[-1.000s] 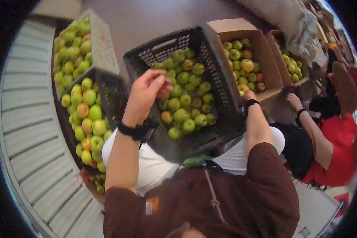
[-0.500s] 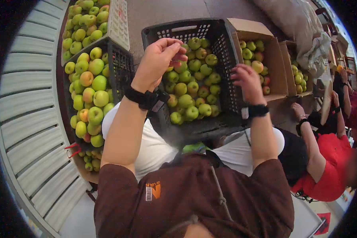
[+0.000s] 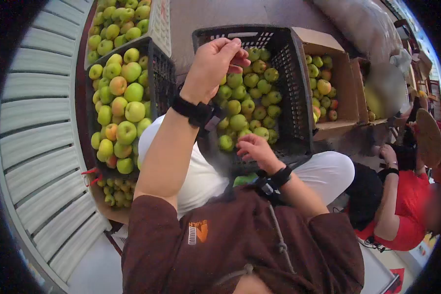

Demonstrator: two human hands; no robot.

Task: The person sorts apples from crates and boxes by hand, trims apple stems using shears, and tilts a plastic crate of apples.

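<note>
Before me stands a black plastic crate with green and reddish apples in it. My left hand hovers above the crate's left part, its thumb and index fingertips together and the other fingers curled. Whatever it may hold is hidden. Low over the near end of the crate is my right hand, with bent fingers apart and nothing seen in them. It is close to the nearest apples. Both wrists wear black bands.
A black crate of apples is at left, with a pale crate behind it. To the right are cardboard boxes with apples. A person in red sits at right; a slatted white surface runs along the left.
My right hand has moved from the crate's right wall leftward and nearer to my body. My left hand remains raised over the crate. The surroundings have shifted slightly right in view.
</note>
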